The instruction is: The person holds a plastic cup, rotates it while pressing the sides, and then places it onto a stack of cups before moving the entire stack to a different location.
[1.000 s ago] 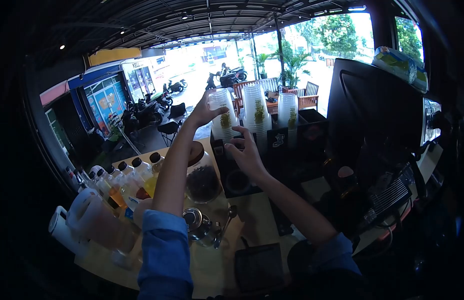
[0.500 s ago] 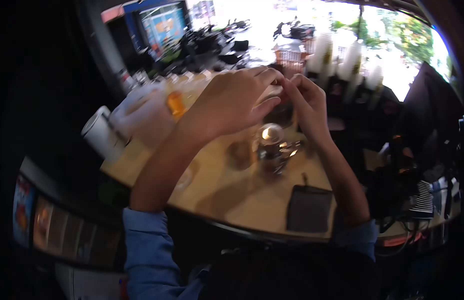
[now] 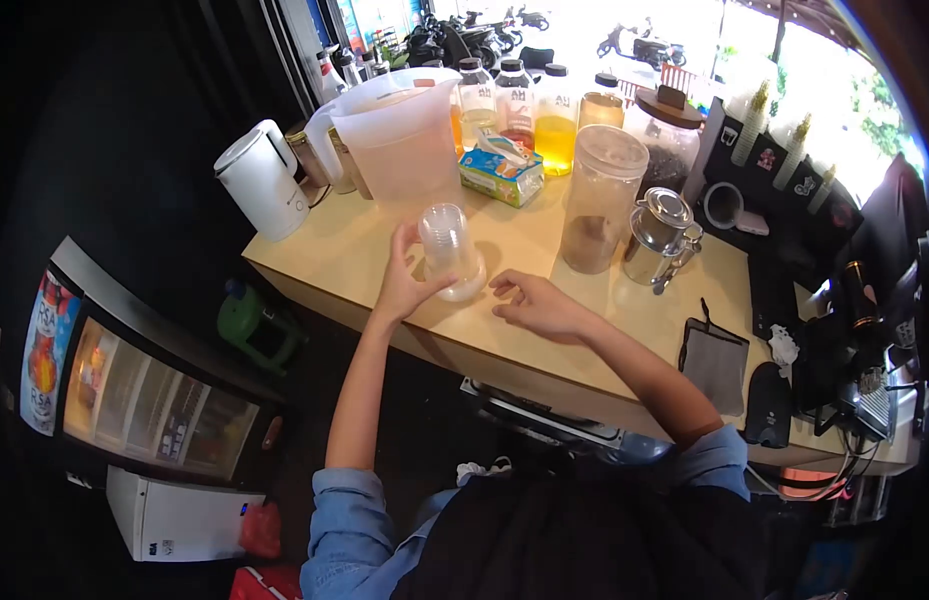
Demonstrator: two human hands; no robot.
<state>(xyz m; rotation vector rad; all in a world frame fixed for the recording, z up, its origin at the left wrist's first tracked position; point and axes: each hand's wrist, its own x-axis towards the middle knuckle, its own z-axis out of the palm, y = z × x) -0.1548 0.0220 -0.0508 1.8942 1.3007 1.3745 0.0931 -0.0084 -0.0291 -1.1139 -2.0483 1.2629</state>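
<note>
From the head view, your left hand wraps its fingers around a clear plastic cup just left of the frame's centre. The cup stands mouth down on the wooden bench, its rim touching the surface. Your right hand lies just beside it toward the right, holding nothing, fingers loosely curled and resting on the bench.

The cup looks thin, light and easily dented, so I judge that a gentle grip round the side wall suits it better than a squeeze. Its smooth plastic may slip in the hand.

In the upper middle of the frame stands a large translucent pitcher, with a white kettle to its left. A row of capped bottles lines the far edge. Right of centre are a tall clear canister and a small steel jug.
</note>
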